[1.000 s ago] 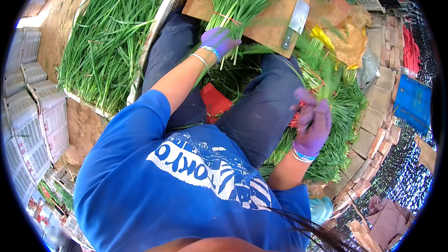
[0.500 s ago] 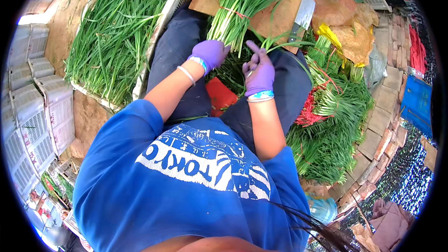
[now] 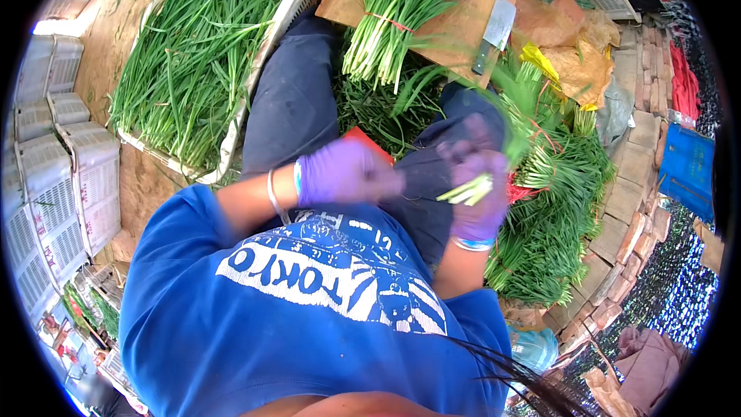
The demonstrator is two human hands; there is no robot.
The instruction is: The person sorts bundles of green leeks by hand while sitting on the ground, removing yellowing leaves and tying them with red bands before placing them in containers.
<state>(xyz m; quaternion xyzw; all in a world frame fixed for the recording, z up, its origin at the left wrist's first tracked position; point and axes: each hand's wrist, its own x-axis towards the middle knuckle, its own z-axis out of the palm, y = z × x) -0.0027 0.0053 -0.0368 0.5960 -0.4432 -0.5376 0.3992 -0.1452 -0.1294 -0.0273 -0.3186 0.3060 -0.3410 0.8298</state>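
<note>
My right hand [image 3: 480, 197], in a purple glove, is closed round a few garlic chives [image 3: 469, 190] above my right thigh. Their pale cut ends point left and their green leaves are smeared by motion. My left hand [image 3: 347, 172], gloved likewise, is over my lap with its fingers blurred; whether they hold anything is unclear. Ahead, a large chive bundle [image 3: 386, 38] tied with a red band lies on a wooden board [image 3: 451, 45]. A cleaver [image 3: 495, 29] with a dark handle rests on the board's right side.
To the left stands a white crate [image 3: 248, 81] heaped with loose chives [image 3: 193, 62]. Tied chive bundles [image 3: 544, 239] and red ties [image 3: 521, 191] lie at my right, beside a brick edge [image 3: 617, 220]. Loose greens [image 3: 378, 112] and a red object [image 3: 367, 141] sit between my legs.
Both hands have drawn back toward my body from the tied bundle, the right one also moving right with the chives. The bundle stays on the board.
</note>
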